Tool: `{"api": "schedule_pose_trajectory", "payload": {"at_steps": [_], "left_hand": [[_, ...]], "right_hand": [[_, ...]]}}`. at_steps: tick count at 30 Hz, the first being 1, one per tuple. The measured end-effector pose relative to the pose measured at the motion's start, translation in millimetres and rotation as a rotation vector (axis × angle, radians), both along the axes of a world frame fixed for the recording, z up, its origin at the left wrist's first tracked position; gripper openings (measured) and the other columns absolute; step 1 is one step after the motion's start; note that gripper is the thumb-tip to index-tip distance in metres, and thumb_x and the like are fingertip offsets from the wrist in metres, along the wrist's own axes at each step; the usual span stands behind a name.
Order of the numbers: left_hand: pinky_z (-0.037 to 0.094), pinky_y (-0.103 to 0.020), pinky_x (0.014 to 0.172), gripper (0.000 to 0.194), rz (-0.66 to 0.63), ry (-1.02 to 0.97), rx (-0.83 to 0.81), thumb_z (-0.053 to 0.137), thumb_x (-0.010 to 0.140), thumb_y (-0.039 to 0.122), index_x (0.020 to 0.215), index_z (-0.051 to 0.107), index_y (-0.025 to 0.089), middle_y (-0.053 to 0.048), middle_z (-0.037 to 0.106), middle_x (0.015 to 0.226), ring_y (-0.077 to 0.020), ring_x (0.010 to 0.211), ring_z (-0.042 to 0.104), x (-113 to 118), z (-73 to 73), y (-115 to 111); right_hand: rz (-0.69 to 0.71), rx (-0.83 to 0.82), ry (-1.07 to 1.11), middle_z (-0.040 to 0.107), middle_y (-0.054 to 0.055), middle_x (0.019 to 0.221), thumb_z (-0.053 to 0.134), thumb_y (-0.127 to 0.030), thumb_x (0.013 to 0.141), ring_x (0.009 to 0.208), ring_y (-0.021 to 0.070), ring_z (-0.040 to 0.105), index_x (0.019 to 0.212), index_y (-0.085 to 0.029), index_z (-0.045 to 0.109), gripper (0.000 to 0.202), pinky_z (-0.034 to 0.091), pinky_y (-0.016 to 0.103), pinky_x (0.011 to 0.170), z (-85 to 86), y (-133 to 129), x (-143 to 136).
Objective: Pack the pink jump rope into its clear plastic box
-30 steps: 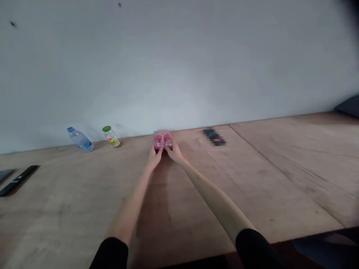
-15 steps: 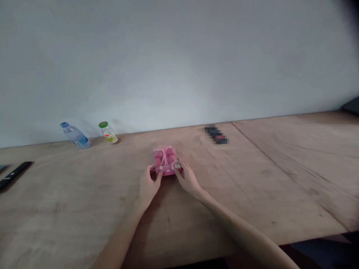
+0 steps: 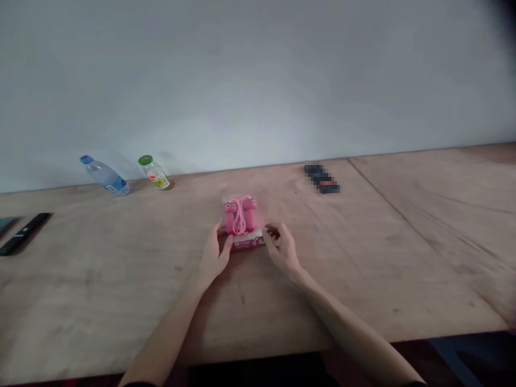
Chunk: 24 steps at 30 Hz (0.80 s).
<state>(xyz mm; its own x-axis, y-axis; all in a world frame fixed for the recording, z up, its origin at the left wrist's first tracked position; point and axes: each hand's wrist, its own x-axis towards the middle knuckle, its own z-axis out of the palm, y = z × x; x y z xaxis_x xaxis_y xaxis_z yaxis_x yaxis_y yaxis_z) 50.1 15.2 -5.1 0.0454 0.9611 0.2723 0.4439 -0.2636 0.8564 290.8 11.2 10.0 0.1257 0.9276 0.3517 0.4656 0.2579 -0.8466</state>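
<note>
A pink jump rope point(image 3: 239, 216), its cord bundled between two handles with cartoon eyes, lies in a clear package point(image 3: 246, 243) with a dark pink printed strip along the near edge. My left hand point(image 3: 215, 257) grips the package's near left corner, thumb on the front and fingers round the side. At the near right corner, my right hand point(image 3: 283, 248) has its fingers curled in a pinch at the package's edge. The exact hold of those fingertips is partly hidden.
On the wooden table point(image 3: 121, 301), a blue-capped plastic bottle point(image 3: 105, 176) and a green-lidded glass jar point(image 3: 153, 172) stand by the wall. A black remote-like object point(image 3: 24, 234) lies at left. A blurred dark object point(image 3: 322, 178) sits at back right.
The package now shows its rope face more fully. My right hand has shifted right, from thumb over the printed strip to the corner, fingers more curled. The view has tilted slightly down.
</note>
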Motion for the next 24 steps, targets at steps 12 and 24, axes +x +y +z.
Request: {"api": "schedule_pose_trajectory", "payload": {"at_steps": [12, 24], "left_hand": [[0.039, -0.07, 0.126, 0.112, -0.187, 0.435, 0.007, 0.08, 0.082, 0.026, 0.173, 0.015, 0.026, -0.022, 0.034, 0.169, -0.0468, 0.161, 0.034, -6, 14.2, -11], [0.034, -0.07, 0.131, 0.106, -0.223, 0.409, 0.013, 0.081, 0.084, 0.027, 0.172, 0.022, 0.033, -0.018, 0.023, 0.176, -0.0452, 0.168, 0.021, -8, 17.3, -8]], "right_hand": [[0.334, 0.107, -0.585, 0.076, 0.013, 0.115, 0.061, -0.017, 0.098, 0.102, 0.0295, 0.067, 0.139, -0.021, 0.072, 0.043, 0.055, 0.044, 0.094, 9.7, -10, 5], [0.209, -0.05, -0.638, 0.082, 0.01, 0.103, 0.052, -0.033, 0.109, 0.09, 0.0248, 0.074, 0.144, -0.023, 0.068, 0.039, 0.052, 0.035, 0.085, 5.5, -11, -1]]}}
